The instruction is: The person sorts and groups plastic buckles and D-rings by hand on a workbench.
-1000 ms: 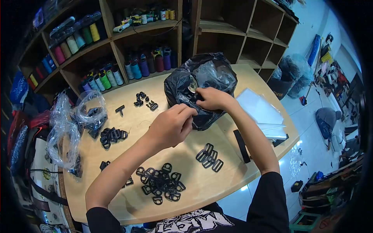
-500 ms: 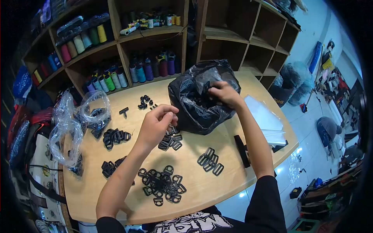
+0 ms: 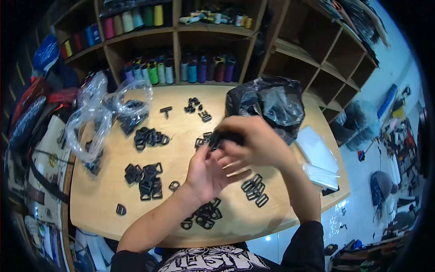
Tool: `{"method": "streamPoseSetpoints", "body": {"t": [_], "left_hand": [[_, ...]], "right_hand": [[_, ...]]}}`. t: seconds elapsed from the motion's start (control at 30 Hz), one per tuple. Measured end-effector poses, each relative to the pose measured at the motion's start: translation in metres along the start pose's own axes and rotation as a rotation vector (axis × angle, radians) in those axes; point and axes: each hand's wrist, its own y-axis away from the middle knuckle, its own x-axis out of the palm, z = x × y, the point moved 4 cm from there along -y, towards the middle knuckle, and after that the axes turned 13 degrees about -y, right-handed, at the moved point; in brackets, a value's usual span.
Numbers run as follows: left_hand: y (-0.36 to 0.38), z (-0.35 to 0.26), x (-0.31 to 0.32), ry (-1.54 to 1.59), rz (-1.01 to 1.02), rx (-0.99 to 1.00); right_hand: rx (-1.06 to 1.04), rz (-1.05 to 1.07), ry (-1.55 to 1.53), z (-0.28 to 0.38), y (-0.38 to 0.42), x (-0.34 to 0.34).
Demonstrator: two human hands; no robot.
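Note:
My right hand is curled around several black plastic buckles above the middle of the table. Just below them my left hand is held palm up, with its fingers spread; its fingertips reach the buckles. Behind my right hand stands the black plastic bag. Black slide buckles lie to the right, and a pile of black rings is partly hidden behind my left forearm. Side-release buckles lie to the left.
More black buckles and a T-shaped piece lie on the wooden table. Clear plastic bags are at the left, white sheets at the right. Shelves with thread spools stand behind.
My right hand has come out of the black bag with buckles and moved beside my left hand. My left hand has lowered and opened. The view has shifted.

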Motion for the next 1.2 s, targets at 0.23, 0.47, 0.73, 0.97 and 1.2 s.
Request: {"method": "streamPoseSetpoints", "body": {"t": [0.23,0.47,0.73,0.97,1.2], "left_hand": [[0.049,0.041,-0.060,0.098,-0.086,0.215],[0.071,0.010,-0.036,0.343,-0.250,0.165],[0.066,0.008,-0.070,0.283,-0.187,0.180],[0.069,0.019,-0.059,0.306,-0.324,0.193],[0.094,0.032,-0.066,0.393,-0.367,0.154]], "right_hand": [[-0.160,0.218,0.196,0.010,0.008,0.097],[-0.439,0.181,0.250,0.012,0.012,0.121],[-0.340,0.106,0.102,-0.002,0.010,0.128],[-0.284,-0.008,-0.024,0.000,0.016,0.125],[-0.324,-0.185,0.004,0.019,0.005,0.126]]}}
